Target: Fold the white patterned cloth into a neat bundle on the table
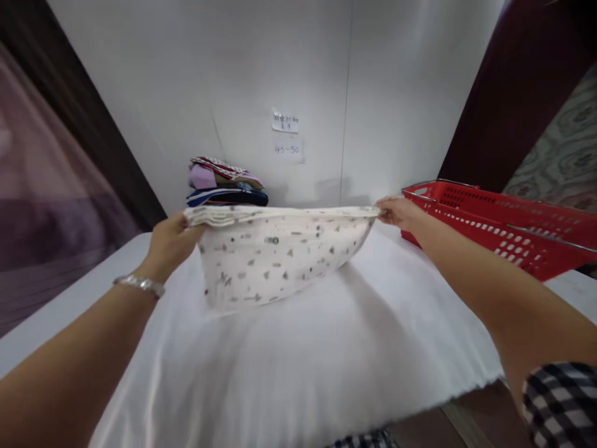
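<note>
A white cloth with small dark specks (275,261) hangs stretched between both hands above a white-covered table (326,354). My left hand (170,242) pinches its left top corner; a silver bracelet sits on that wrist. My right hand (396,213) pinches the right top corner. The cloth's top edge is pulled taut and folded over, and its lower edge sags close to the table surface.
A stack of folded garments (226,183) lies at the back of the table against the white wall. A red plastic basket (504,227) stands at the right. Two paper notes (285,134) are stuck on the wall. A dark curtain is at left.
</note>
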